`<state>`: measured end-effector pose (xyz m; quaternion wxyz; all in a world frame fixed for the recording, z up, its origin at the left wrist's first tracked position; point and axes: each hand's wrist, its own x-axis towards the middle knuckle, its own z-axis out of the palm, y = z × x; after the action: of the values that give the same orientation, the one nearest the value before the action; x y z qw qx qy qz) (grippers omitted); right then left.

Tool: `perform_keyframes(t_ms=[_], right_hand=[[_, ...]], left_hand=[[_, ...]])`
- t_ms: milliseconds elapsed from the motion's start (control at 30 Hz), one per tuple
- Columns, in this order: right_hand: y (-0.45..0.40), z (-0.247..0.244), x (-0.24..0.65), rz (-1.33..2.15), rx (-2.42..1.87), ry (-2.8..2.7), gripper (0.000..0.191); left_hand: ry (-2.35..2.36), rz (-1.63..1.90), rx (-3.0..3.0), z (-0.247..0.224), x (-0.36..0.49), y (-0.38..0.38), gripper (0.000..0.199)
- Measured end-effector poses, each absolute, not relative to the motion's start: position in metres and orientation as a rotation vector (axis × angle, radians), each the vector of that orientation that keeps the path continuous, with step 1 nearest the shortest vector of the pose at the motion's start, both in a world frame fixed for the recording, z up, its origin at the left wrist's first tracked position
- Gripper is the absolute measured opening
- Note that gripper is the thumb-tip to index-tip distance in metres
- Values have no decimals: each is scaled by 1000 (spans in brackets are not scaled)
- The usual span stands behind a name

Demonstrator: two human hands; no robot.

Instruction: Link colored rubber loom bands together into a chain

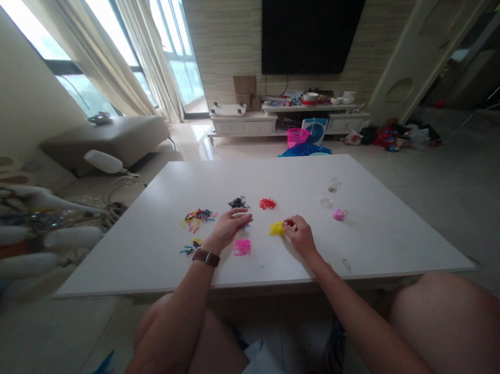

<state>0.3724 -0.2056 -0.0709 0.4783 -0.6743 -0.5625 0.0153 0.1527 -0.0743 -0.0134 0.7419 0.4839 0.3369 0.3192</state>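
Note:
My left hand [230, 227], with a watch [207, 258] on its wrist, hovers above the table, fingers stretched out. Some blue bits [246, 226] show under its fingertips. At the right edge of a yellow pile of what look like small rubber bands [277, 229], my right hand [298, 232] has its fingers pinched together; whatever is between them is hidden. A pink pile [242, 247] lies below my left hand, a black pile [237, 202] just beyond it, and a red pile [268, 203] farther right. Mixed-colour bands [199, 216] and a smaller mixed group [190, 247] lie left.
On the right of the white table [389, 240] are a pink item [340, 215], a clear ring [326, 202], a small clear container [334, 184] and a small clear piece [347, 265]. A pink basket [298, 137] stands beyond the far edge.

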Motion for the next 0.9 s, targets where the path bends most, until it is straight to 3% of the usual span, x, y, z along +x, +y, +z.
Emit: perform_keyframes(t_ms=[267,633,900], right_hand=[[-206,-71,372,41,-1652,-1370,11],[-207,-70,373,29,-1686,-1387,12],[-206,-72,373,17,-1688,-1397,11]], left_hand=[[894,774,1458,-6,139,-63,30],[840,215,2150,-2,114,-58,21],[813,126,2177,1,112,-63,26]])
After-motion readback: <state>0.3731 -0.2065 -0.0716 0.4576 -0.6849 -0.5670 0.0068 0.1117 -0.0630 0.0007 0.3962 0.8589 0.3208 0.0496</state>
